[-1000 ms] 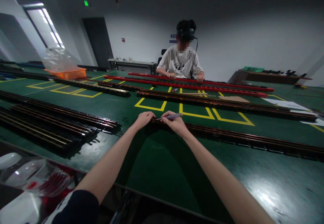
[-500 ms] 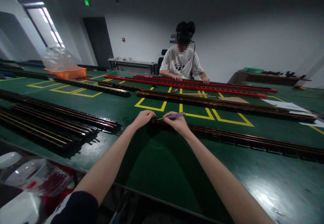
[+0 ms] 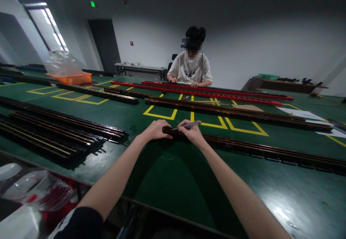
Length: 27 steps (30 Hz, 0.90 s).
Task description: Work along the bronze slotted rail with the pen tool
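Note:
A long dark brown rail [image 3: 256, 151] lies across the green table [image 3: 173, 181], its left end in front of me. My left hand [image 3: 156, 130] rests closed over that left end. My right hand [image 3: 192, 133] is closed on a purple pen [image 3: 190, 125], whose tip points left at the rail top just beside the left hand. The fingers of both hands touch the rail.
Stacked dark rails [image 3: 54, 131] lie at the left. More dark rails [image 3: 232, 113] and red rails [image 3: 200, 92] lie beyond, where a seated person in a white shirt [image 3: 189, 69] works. An orange bin [image 3: 69, 78] stands far left. Plastic bottles [image 3: 32, 188] sit at the near left edge.
The rail's left end has lifted slightly and my left hand has closed further over it. The person opposite has shifted left and drawn both hands closer together.

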{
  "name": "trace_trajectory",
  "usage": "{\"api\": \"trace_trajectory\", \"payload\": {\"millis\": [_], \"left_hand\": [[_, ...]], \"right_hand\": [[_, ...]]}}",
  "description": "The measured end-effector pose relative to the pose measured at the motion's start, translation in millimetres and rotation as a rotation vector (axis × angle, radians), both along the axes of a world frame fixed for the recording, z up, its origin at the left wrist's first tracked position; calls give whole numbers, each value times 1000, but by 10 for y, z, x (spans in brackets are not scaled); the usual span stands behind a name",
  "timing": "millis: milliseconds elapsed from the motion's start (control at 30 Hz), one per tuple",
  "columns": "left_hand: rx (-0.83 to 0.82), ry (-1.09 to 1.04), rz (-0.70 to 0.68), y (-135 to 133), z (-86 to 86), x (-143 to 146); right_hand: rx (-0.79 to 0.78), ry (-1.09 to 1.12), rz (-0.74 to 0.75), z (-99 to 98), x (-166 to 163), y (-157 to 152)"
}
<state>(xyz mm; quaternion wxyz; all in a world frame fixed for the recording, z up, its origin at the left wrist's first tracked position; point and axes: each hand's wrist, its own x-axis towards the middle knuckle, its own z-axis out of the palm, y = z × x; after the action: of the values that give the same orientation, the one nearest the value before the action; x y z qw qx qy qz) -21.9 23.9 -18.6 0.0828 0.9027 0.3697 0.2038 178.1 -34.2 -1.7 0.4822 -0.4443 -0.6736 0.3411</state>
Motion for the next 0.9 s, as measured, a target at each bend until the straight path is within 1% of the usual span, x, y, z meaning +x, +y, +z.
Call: {"api": "trace_trajectory", "payload": {"millis": [100,300,600,900], "left_hand": [[-4,23,2,-7,-20,4],[-25,-3,-19,-23,-3,-3],[-43,-34,-33,16,-43,-8],[-73,-41,-35,9,-28,-15]], "right_hand": [[0,17,26,-6,48,-20],[-28,55,34,-5,63,-43],[-45,192,4,-21,80,-18],[-21,301,-20,-13,88,-32]]}}
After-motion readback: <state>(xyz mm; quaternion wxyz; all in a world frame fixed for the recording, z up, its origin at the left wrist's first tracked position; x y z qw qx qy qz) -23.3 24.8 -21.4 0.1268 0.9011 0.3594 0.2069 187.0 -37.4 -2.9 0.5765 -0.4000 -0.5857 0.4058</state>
